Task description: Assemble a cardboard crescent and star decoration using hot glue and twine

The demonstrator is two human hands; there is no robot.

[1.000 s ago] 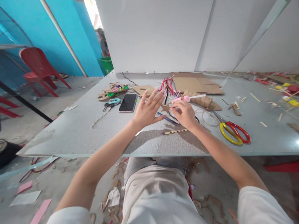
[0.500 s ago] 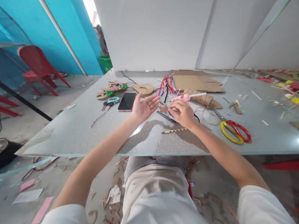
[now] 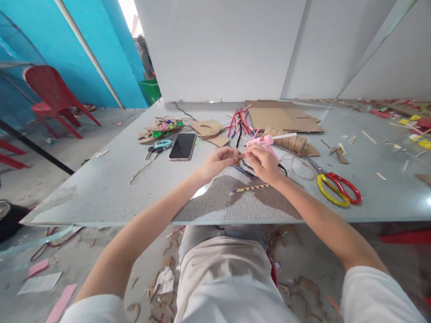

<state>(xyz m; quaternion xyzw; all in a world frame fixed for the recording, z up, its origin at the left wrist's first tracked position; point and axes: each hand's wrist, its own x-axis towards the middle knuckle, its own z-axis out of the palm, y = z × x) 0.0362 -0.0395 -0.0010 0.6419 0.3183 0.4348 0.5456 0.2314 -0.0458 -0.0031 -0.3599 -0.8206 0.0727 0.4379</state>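
One brown piece (image 3: 242, 156) is pinched between the left hand (image 3: 220, 162) and the right hand (image 3: 264, 164), both clamped on it above the desk (image 3: 103, 187), its visible length crosswise, neither hand clearly nearer. Just beyond the right hand lies the glue gun (image 3: 261, 141).

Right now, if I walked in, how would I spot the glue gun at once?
Start at the grey table and find the person's right hand. Just beyond that hand, beside the bundle of brown twine, lies the glue gun. Its pink body with a long white stick jutting out sets it apart from the twine.
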